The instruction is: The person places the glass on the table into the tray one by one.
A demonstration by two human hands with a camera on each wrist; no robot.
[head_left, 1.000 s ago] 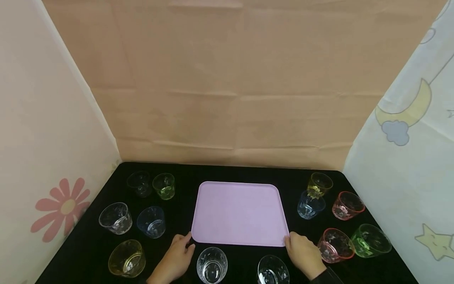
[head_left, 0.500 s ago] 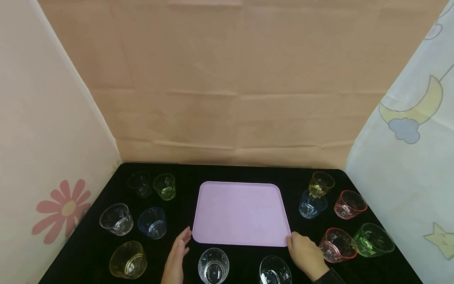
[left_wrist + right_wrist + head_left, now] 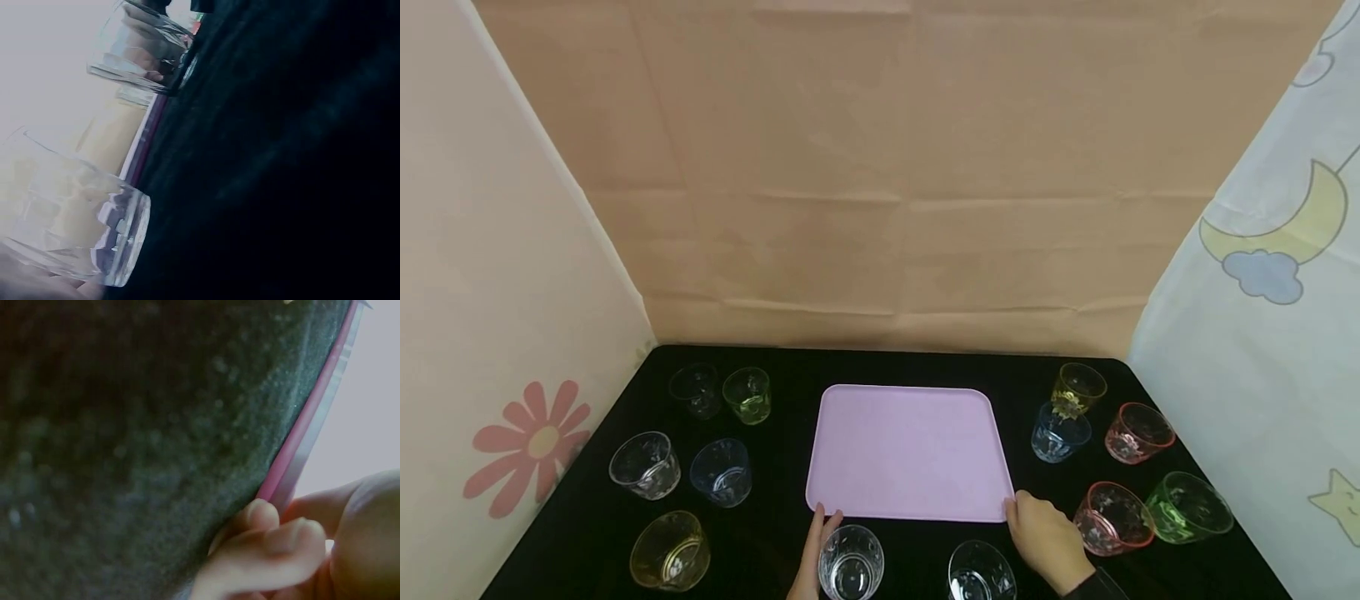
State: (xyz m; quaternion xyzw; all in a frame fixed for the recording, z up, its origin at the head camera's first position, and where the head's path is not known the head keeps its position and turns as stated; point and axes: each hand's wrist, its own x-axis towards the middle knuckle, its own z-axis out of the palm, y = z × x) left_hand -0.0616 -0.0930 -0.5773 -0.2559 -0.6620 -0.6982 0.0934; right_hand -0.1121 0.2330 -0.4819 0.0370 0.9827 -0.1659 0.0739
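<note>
A pale purple tray (image 3: pixel 910 450) lies flat in the middle of the black table. My right hand (image 3: pixel 1047 542) pinches its near right corner; in the right wrist view the curled fingers (image 3: pixel 275 540) meet the pink edge there. My left hand (image 3: pixel 811 557) reaches up from below with straight fingers, their tips at the near left corner of the tray. A clear glass (image 3: pixel 851 562) stands right beside that hand and partly covers it. Another clear glass (image 3: pixel 980 573) stands between the hands, just in front of the tray. In the left wrist view the near glass (image 3: pixel 81 219) looms large.
Left of the tray stand a yellow glass (image 3: pixel 670 550), blue glass (image 3: pixel 722 473), clear glass (image 3: pixel 646 465) and green glass (image 3: pixel 748 395). On the right are red glasses (image 3: pixel 1112 521), a green glass (image 3: pixel 1187 508), a blue glass (image 3: pixel 1060 433) and a yellow glass (image 3: pixel 1078 387).
My left hand has let go of the tray's left edge, straightened its fingers and shifted right and down to the near left corner. The right hand keeps its place on the tray.
</note>
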